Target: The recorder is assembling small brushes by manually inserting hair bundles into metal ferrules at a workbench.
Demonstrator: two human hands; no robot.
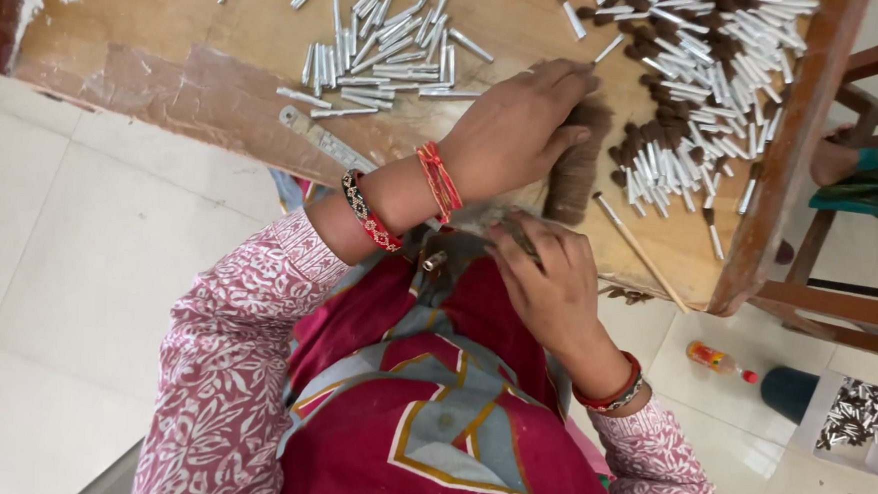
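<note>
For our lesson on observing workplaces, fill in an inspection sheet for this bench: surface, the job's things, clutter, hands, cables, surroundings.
Surface: worn wooden table, patched near its edge.
Job's things: tuft of brown hair; empty silver metal tubes; finished tubes with brown hair tips.
Clutter: thin wooden stick; metal ruler.
Hands: left hand pinches one tube against the tuft; right hand holds a small bunch of hair at the edge.
Cables: nothing seen.
Surroundings: white tiled floor; small bottle; tray of metal pieces.

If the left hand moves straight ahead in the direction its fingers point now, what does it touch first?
The left hand points up and right across the wooden table. It would probably first meet the pile of brown-tufted metal tubes; depth is unclear, and a brown hair bundle lies just beside the fingers.
</note>
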